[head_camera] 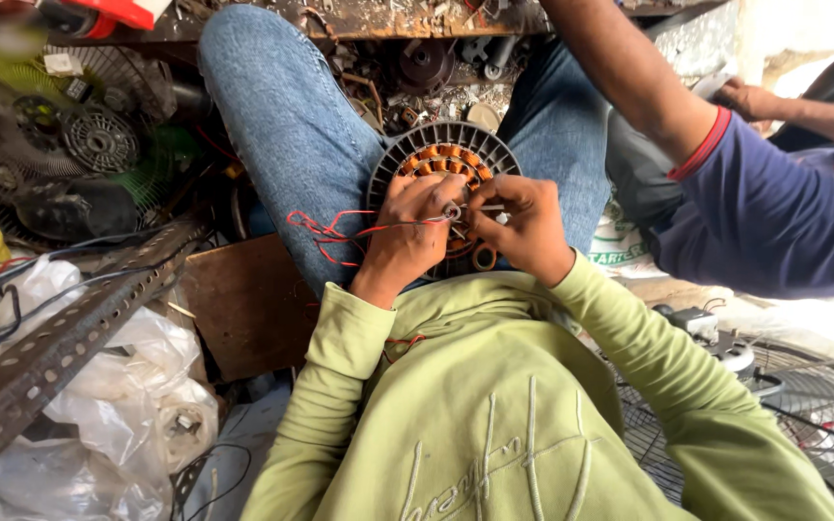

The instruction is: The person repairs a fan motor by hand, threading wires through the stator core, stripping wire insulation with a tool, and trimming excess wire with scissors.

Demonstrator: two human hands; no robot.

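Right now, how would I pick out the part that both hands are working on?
Find the blue-jeaned knees; the round fan motor rests between them, under the left hand and right hand. Unlike the grey motor nearby, it shows copper coils within dark fins and trails red wires.

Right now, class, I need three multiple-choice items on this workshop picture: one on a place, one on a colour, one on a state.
1. Where does the motor rest?
A. on the person's lap
B. on a shelf
C. inside a bag

2. What colour are the wires by the left hand?
A. blue
B. red
C. white

3. How are the hands?
A. both at the motor
B. only the right hand at it
C. both away from it

Key: 1 A, it lies between the jeans-clad legs; 2 B, red loops trail leftward; 3 A, both sets of fingers meet at its centre.
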